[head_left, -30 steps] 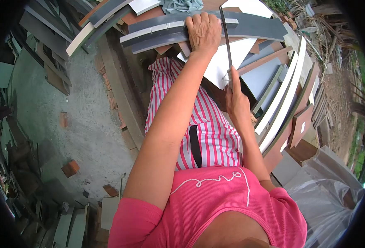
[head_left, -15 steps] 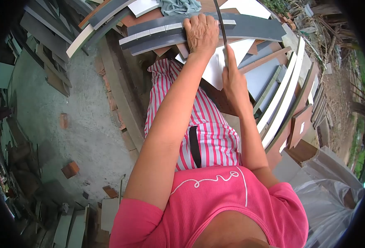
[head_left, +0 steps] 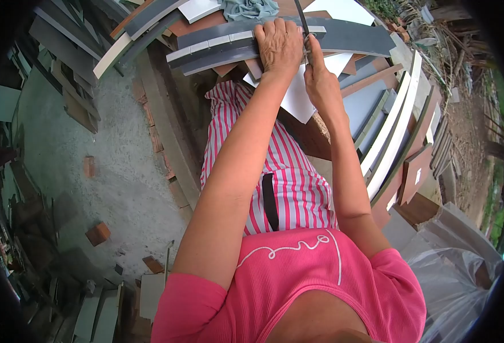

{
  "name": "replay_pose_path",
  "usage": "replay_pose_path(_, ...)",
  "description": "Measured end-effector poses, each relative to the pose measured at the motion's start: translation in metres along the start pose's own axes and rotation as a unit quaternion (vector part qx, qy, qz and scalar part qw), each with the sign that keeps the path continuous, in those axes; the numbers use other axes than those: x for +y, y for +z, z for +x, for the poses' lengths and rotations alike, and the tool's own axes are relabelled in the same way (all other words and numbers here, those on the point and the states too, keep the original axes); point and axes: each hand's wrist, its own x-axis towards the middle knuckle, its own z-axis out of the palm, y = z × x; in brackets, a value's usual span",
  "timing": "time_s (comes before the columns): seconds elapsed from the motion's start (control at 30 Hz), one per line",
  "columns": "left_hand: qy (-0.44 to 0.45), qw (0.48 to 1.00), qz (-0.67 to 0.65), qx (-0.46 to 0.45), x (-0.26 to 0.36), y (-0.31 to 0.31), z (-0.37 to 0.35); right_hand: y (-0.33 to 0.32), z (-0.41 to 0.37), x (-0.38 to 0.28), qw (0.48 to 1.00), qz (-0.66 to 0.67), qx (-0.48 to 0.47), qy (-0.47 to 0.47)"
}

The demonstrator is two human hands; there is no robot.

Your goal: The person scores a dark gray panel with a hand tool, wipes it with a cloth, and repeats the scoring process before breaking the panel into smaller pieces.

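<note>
My left hand (head_left: 280, 48) presses down on a narrow white-and-grey strip (head_left: 223, 39), its fingers bent over the strip's far side. Lines cross the strip's pale face at intervals. Beneath it lies a wider dark grey board (head_left: 357, 39). My right hand (head_left: 322, 77) is closed around the near end of a saw (head_left: 301, 16), whose long dark blade shows almost edge-on. The blade crosses the strip just right of my left hand, and its far end runs out of view. My right fingers hide most of the handle; the teeth are too small to make out.
A grey-green cloth (head_left: 249, 8) lies beyond the boards. Long white strips (head_left: 392, 126) and brown panels are stacked on the right. Clear plastic sheeting (head_left: 449, 277) is at lower right. Bricks (head_left: 98, 234) lie on the concrete floor (head_left: 126, 188); more boards lean at left.
My right hand has moved forward with the saw, closer to the strip and my left hand. My left hand stays in place on the strip.
</note>
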Motion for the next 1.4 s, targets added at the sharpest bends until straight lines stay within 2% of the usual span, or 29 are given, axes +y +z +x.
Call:
replay_pose_path(0.13, -0.006, 1.0, -0.007, -0.024, 0.001, -0.002, 0.0, -0.007, -0.045, -0.002, 0.997, -0.004, -0.047, 0.063)
replay_pose_path(0.23, -0.003, 1.0, 0.003, -0.012, 0.001, 0.001, 0.001, -0.002, -0.103, 0.015, 0.997, -0.001, -0.045, 0.065)
replay_pose_path(0.33, 0.002, 1.0, -0.006, -0.018, 0.001, 0.002, -0.002, -0.008, -0.116, 0.017, 0.997, 0.011, -0.05, 0.062)
replay_pose_path(0.43, -0.002, 1.0, -0.015, -0.007, 0.001, 0.001, 0.001, -0.014, -0.072, 0.006, 0.995, -0.007, -0.059, 0.083)
replay_pose_path(0.57, -0.001, 1.0, -0.005, -0.004, 0.0, -0.002, 0.0, 0.002, -0.006, 0.004, 1.0, 0.002, -0.006, 0.019)
replay_pose_path(0.7, 0.003, 1.0, -0.004, -0.012, 0.001, -0.003, 0.0, -0.003, -0.008, 0.0, 0.998, 0.025, -0.023, 0.046)
replay_pose_path(0.87, 0.008, 1.0, -0.002, -0.011, 0.0, 0.001, 0.0, -0.002, -0.089, 0.013, 0.997, 0.011, -0.048, 0.067)
replay_pose_path(0.97, 0.015, 1.0, -0.004, -0.006, 0.0, 0.001, -0.003, -0.004, -0.104, 0.016, 0.997, 0.02, -0.045, 0.063)
replay_pose_path(1.1, 0.008, 1.0, -0.014, -0.004, 0.001, -0.002, 0.001, -0.011, -0.06, 0.008, 0.996, -0.012, -0.054, 0.066)
replay_pose_path(1.23, 0.01, 1.0, 0.008, -0.016, 0.0, -0.004, 0.001, 0.001, -0.006, 0.001, 1.0, 0.012, 0.006, 0.008)
replay_pose_path(1.27, 0.009, 1.0, 0.005, -0.018, 0.0, -0.004, 0.001, -0.001, -0.004, 0.0, 0.999, 0.021, -0.022, 0.039)
replay_pose_path(1.4, 0.02, 0.999, -0.012, -0.031, 0.0, -0.005, -0.001, 0.005, -0.026, 0.007, 1.0, 0.014, 0.006, 0.017)
